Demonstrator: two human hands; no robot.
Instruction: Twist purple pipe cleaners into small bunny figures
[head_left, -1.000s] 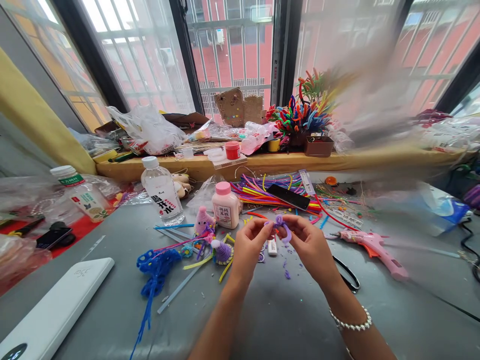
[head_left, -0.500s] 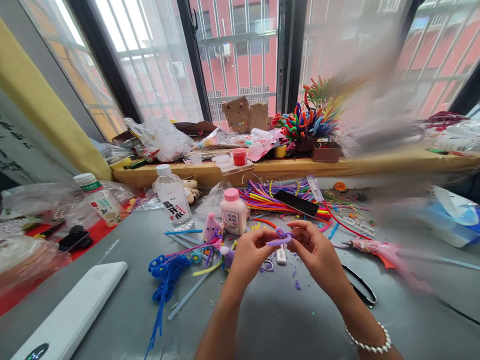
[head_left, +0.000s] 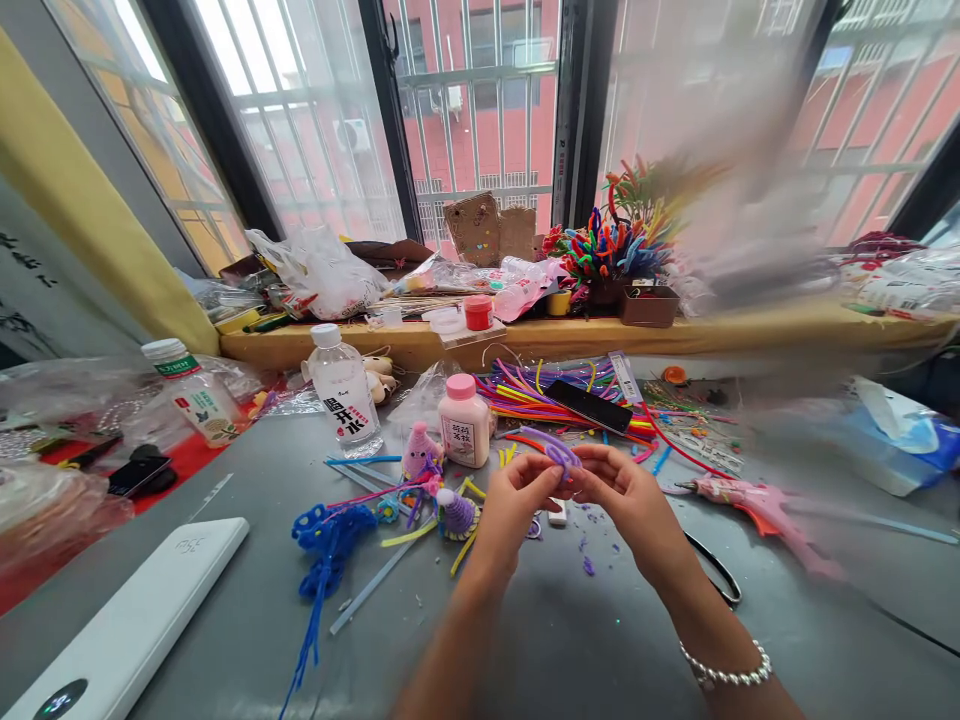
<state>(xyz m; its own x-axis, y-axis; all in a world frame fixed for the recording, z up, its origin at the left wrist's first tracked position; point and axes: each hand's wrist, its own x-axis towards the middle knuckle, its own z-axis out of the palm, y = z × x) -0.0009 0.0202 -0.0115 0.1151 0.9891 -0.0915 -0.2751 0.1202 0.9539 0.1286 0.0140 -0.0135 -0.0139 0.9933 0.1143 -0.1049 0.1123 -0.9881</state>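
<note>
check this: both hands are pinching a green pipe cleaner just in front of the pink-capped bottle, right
Not quite: the pipe cleaner is purple, not green. The head view shows the left hand and right hand both pinching it just in front of the pink-capped bottle.

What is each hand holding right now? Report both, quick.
Left hand: closed, fingertips pinching one end of the purple pipe cleaner.
Right hand: closed, pinching the other end of it.
</note>
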